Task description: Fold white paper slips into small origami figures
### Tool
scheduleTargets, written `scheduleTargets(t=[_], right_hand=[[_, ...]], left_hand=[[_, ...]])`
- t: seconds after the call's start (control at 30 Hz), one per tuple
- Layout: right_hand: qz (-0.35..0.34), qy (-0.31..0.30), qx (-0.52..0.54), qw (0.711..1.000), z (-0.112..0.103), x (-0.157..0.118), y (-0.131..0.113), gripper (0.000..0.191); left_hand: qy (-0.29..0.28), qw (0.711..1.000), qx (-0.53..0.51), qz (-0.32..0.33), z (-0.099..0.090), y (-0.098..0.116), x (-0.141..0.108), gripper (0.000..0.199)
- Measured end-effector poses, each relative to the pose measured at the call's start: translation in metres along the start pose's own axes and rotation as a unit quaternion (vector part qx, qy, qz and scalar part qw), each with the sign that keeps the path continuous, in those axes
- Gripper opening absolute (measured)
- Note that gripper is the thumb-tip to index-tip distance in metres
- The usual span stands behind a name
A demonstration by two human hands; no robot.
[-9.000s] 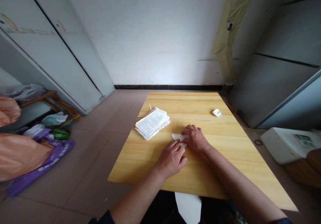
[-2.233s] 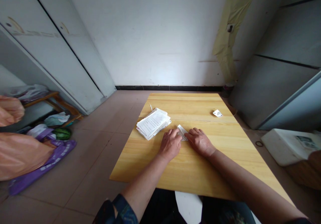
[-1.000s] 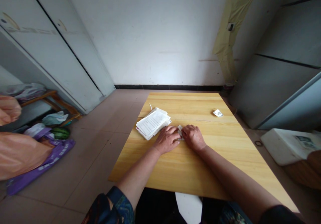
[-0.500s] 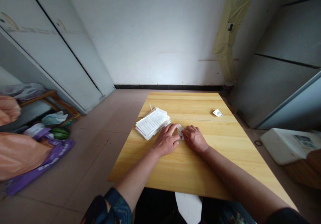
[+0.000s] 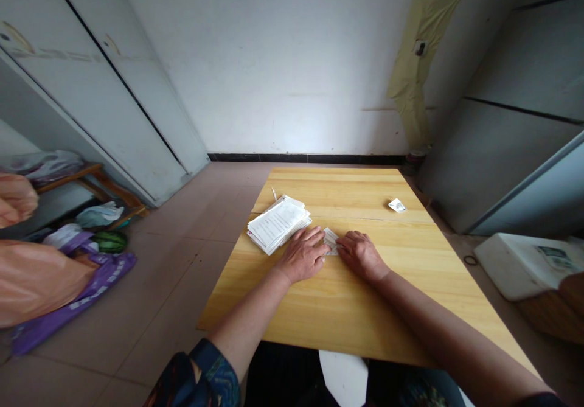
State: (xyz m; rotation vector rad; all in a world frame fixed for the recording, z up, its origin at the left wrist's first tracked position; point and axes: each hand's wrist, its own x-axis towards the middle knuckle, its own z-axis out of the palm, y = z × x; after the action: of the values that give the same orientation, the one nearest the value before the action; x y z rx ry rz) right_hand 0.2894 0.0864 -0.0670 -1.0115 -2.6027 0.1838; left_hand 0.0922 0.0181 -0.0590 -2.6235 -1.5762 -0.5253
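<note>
A small folded paper [image 5: 331, 241] lies on the wooden table between my hands. My left hand [image 5: 303, 255] rests palm down with its fingers spread, and its fingertips touch the paper's left side. At the paper's right edge is my right hand [image 5: 362, 255], its fingers curled and pressed together, with the tips on that edge. A stack of printed sheets [image 5: 278, 221] sits just beyond my left hand. Farther off at the back right of the table lies a small folded white paper piece [image 5: 396, 205].
The light wooden table [image 5: 337, 322] reaches toward the white wall. On the floor at left are a purple bag [image 5: 86, 294] and a watermelon [image 5: 109, 241] by a low wooden rack. A white box [image 5: 515, 264] stands right of the table.
My right hand has shifted slightly right, uncovering more of the small paper. My left hand has hardly moved.
</note>
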Motion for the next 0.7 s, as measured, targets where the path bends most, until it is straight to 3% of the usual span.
scheduleTargets(t=[0.33,0.57,0.7], right_hand=[[-0.065,0.011,-0.035,0.997,-0.004,-0.012,0.005,0.022],[-0.093,0.016,-0.054,0.994,-0.008,-0.017,0.005,0.022],[-0.103,0.013,-0.064,0.993,-0.009,-0.019,0.007,0.022]], left_hand=[[-0.019,1.0,-0.012,-0.011,-0.006,0.001,0.005,0.028],[-0.009,0.999,-0.025,-0.027,-0.009,0.004,0.006,0.059],[-0.018,0.999,-0.009,-0.026,-0.009,0.006,0.006,0.055]])
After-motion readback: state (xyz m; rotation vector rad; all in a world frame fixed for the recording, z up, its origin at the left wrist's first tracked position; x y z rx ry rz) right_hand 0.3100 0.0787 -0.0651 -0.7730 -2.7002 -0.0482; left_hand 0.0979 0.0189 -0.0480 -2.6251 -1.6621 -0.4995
